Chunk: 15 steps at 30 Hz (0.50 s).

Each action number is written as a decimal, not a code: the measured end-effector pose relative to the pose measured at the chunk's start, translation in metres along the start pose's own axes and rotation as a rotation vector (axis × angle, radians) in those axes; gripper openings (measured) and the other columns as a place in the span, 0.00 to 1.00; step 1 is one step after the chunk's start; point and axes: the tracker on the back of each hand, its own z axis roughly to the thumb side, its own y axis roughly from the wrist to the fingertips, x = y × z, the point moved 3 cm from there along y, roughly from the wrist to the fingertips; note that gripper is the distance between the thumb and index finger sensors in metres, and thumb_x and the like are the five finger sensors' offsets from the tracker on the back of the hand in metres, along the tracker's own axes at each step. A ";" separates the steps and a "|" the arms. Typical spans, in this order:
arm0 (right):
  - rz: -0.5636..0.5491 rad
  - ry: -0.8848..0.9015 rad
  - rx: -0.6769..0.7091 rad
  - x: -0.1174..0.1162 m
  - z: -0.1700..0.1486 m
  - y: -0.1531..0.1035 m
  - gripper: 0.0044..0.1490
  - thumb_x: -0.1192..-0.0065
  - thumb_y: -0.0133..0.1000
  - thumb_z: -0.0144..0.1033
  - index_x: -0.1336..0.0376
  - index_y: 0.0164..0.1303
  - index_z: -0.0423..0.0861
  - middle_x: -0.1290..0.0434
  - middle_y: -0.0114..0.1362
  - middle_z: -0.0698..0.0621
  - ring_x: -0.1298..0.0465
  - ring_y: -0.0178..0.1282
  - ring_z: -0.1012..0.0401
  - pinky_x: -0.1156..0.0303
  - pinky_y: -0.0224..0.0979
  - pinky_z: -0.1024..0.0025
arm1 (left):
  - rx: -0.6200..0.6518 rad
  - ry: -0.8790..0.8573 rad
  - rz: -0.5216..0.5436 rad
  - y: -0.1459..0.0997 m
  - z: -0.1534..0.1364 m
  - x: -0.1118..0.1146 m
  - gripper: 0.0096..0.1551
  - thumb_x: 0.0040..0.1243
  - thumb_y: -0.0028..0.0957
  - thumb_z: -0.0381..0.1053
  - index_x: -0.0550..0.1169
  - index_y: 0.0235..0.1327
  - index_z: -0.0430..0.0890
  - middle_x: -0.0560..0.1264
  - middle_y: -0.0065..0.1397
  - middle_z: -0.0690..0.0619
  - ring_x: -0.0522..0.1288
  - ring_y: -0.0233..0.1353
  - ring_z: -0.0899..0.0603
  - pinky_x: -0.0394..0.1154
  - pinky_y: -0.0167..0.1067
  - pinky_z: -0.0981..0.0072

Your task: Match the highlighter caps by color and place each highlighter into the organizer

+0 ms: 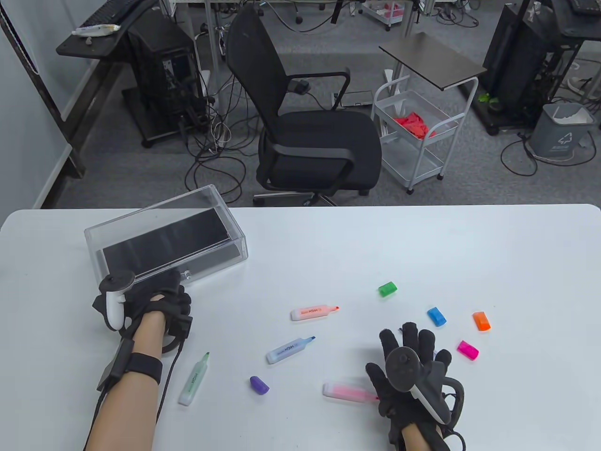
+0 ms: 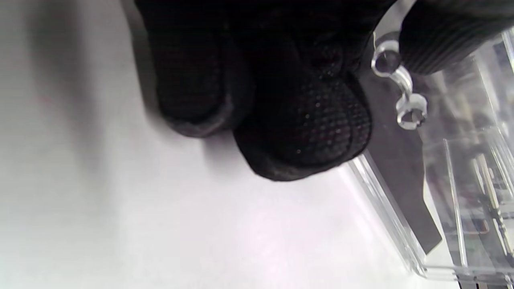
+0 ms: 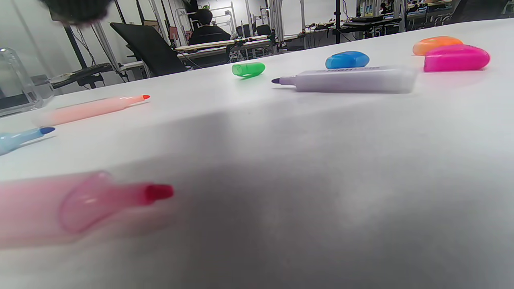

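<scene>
The clear organizer box [image 1: 164,235] stands at the table's left. My left hand [image 1: 173,296] is at its near wall, with curled fingers [image 2: 305,132] down beside it and the thumb on its edge. My right hand [image 1: 408,347] hovers flat with straight, spread fingers above the uncapped purple highlighter [image 3: 353,79]. The pink highlighter [image 1: 350,392] lies just left of it. Orange [image 1: 312,312], blue [image 1: 288,351] and green [image 1: 193,380] highlighters lie uncapped mid-table. Loose caps: green [image 1: 388,289], blue [image 1: 436,316], orange [image 1: 481,321], pink [image 1: 468,350], purple [image 1: 259,385].
The white table [image 1: 469,244] ends at a far edge, behind which stand a black office chair [image 1: 310,131] and a white trolley [image 1: 418,136].
</scene>
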 end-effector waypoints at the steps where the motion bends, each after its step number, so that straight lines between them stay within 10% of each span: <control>1: 0.003 -0.001 -0.001 -0.001 0.000 0.000 0.48 0.44 0.48 0.61 0.58 0.76 0.64 0.70 0.85 0.51 0.71 0.83 0.47 0.72 0.74 0.30 | 0.009 -0.014 0.003 0.001 0.001 0.002 0.38 0.52 0.59 0.72 0.79 0.61 0.42 0.87 0.47 0.63 0.93 0.36 0.57 0.90 0.42 0.68; 15: 0.006 0.007 0.004 -0.002 0.001 0.001 0.48 0.44 0.48 0.61 0.57 0.76 0.64 0.70 0.85 0.51 0.72 0.83 0.47 0.72 0.74 0.30 | 0.005 -0.124 0.042 -0.003 -0.004 0.005 0.33 0.58 0.58 0.67 0.83 0.55 0.41 0.88 0.39 0.68 0.92 0.29 0.61 0.91 0.37 0.70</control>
